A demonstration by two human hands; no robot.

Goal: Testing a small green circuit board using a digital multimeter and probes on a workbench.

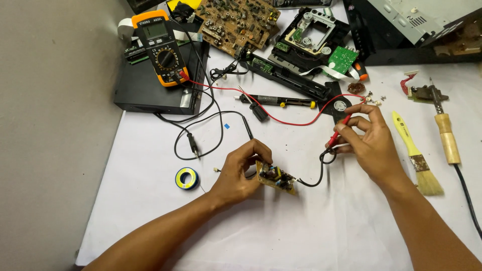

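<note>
1. White sheet over the table (281,236), crowded with repair clutter along the far edge.
2. Near the middle of the sheet: small yellow circuit board (276,177), tilted up on edge, gripped at its left end by the left hand (240,173), fingers closed around it.
3. Just right of the board: right hand (369,143), pinching the red probe (341,128), tip angled down toward a looped black wire (324,165) trailing from the board.
4. Left of the board: blue-and-yellow solder spool (187,178); beyond it, loose black probe (192,143).
5. Far left corner: orange multimeter (161,47) atop a black box (155,85), red lead (281,113) crossing the sheet.
6. Right edge: yellow brush (416,155), wooden-handled soldering iron (444,125).
7. Likely risks: board slipping from the one-ended grip; probe tip bridging neighbouring joints; slack red lead snagging the nearby desoldering pump (276,102) or dragging the meter.
</note>
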